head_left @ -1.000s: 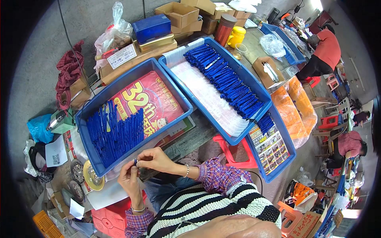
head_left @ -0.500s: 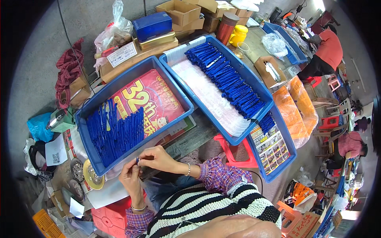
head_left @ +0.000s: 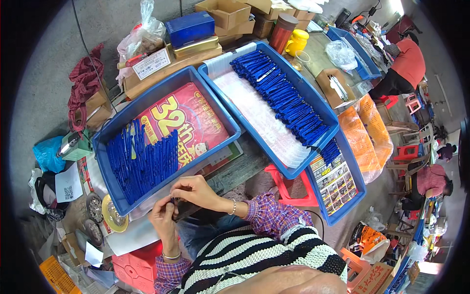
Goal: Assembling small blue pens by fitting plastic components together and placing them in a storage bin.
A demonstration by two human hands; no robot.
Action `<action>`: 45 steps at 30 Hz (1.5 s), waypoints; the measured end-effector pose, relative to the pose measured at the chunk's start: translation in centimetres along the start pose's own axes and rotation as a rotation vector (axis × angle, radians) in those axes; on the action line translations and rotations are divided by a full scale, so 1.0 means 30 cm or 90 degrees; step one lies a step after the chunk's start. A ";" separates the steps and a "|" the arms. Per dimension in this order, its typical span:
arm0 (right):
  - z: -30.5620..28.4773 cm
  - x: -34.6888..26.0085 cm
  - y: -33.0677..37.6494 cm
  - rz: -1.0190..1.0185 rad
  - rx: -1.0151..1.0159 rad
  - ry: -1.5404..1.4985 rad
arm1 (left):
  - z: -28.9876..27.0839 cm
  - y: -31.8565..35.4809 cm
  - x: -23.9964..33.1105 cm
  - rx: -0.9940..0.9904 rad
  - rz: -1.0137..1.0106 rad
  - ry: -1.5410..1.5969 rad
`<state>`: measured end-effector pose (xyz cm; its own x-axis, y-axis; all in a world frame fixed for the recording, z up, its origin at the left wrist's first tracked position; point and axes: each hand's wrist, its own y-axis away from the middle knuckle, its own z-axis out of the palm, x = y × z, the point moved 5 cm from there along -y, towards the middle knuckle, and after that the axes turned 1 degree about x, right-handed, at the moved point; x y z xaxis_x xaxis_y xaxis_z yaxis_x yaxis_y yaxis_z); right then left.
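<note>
My left hand (head_left: 164,215) and my right hand (head_left: 195,191) meet at the near edge of the left blue tray (head_left: 234,133). Fingers of both are pinched together around something small and dark, mostly hidden by the fingertips, so its kind cannot be made out. Inside that tray, slim blue stick-like pieces (head_left: 142,164) lie side by side on a red printed sheet (head_left: 208,117). A second blue tray (head_left: 290,172), to the right, holds a long row of similar blue pieces (head_left: 279,95) on white lining.
Beside the left tray stand a yellow dish (head_left: 115,220) and dark dishes of small parts (head_left: 94,208). A third blue tray (head_left: 338,210) sits lower right, near a red stool (head_left: 293,188). Boxes (head_left: 223,17) line the back. A person in red (head_left: 409,63) is far right.
My right hand's fingers have shifted slightly up and the dark thing is less visible between the fingertips. The trays and the pieces in them lie as before.
</note>
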<state>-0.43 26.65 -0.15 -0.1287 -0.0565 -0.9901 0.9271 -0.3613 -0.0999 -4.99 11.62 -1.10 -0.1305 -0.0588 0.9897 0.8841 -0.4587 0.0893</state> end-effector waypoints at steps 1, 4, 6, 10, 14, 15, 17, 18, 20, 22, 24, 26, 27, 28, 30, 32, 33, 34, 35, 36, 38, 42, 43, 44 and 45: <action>0.003 0.006 0.001 0.000 0.001 0.000 | 0.008 0.001 0.004 0.009 -0.018 0.015; 0.008 0.001 0.006 -0.044 0.030 -0.032 | 0.008 0.001 -0.003 0.018 -0.031 0.037; 0.014 -0.030 0.009 -0.064 0.032 0.026 | -0.002 -0.001 -0.010 0.020 -0.025 0.045; 0.002 -0.008 0.003 -0.086 0.029 0.039 | 0.006 -0.002 -0.011 0.004 -0.036 0.048; 0.002 -0.009 0.007 -0.081 0.025 0.049 | 0.010 0.000 -0.013 0.011 -0.040 0.044; 0.005 -0.015 0.009 -0.075 0.024 0.041 | 0.007 -0.001 -0.016 0.011 -0.040 0.045; 0.013 -0.040 0.013 -0.074 0.022 0.048 | -0.002 -0.004 -0.022 0.011 -0.037 0.058; 0.017 -0.046 0.014 -0.074 0.019 0.055 | -0.007 -0.004 -0.023 0.012 -0.036 0.058; 0.009 -0.039 0.013 -0.073 0.022 0.059 | -0.005 -0.009 -0.033 0.008 -0.034 0.061; 0.005 -0.022 0.010 -0.072 0.023 0.061 | -0.003 -0.007 -0.039 0.003 -0.032 0.058; -0.002 -0.010 0.007 -0.103 0.037 0.084 | 0.004 -0.008 -0.037 -0.001 -0.031 0.054; 0.000 -0.010 0.008 -0.096 0.035 0.083 | 0.007 -0.007 -0.032 0.008 -0.036 0.054; 0.000 -0.009 0.008 -0.089 0.034 0.082 | 0.007 -0.007 -0.034 0.008 -0.036 0.055; 0.001 -0.015 0.010 -0.089 0.033 0.081 | 0.007 -0.007 -0.032 0.007 -0.033 0.060; 0.007 -0.024 0.013 -0.071 0.025 0.041 | 0.003 -0.007 -0.033 0.006 -0.029 0.064; 0.011 -0.029 0.015 -0.073 0.025 0.053 | -0.008 -0.009 -0.044 0.009 -0.033 0.061; 0.012 -0.030 0.015 -0.075 0.025 0.066 | -0.010 -0.008 -0.047 0.009 -0.033 0.062; 0.011 -0.030 0.015 -0.075 0.026 0.066 | -0.010 -0.009 -0.048 0.006 -0.033 0.063; 0.010 -0.029 0.014 -0.071 0.023 0.060 | -0.009 -0.009 -0.049 0.004 -0.033 0.064; 0.010 -0.028 0.013 -0.067 0.020 0.055 | -0.007 -0.008 -0.049 0.004 -0.033 0.063; 0.004 -0.010 0.009 -0.087 0.025 0.071 | 0.010 -0.005 -0.037 0.005 -0.029 0.065; 0.001 -0.005 0.009 -0.108 0.041 0.086 | 0.016 -0.004 -0.031 0.002 -0.037 0.056; 0.001 -0.008 0.010 -0.108 0.041 0.086 | 0.016 -0.004 -0.033 0.003 -0.038 0.058; 0.002 -0.011 0.012 -0.092 0.035 0.080 | 0.016 -0.004 -0.034 0.003 -0.039 0.061; 0.003 -0.014 0.014 -0.076 0.030 0.075 | 0.014 -0.005 -0.038 0.003 -0.039 0.061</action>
<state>-0.02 26.44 0.24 -0.1919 0.0970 -0.9766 0.8901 -0.4020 -0.2148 -4.79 12.13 -2.19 -0.2259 -0.1149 0.9673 0.8754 -0.4596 0.1499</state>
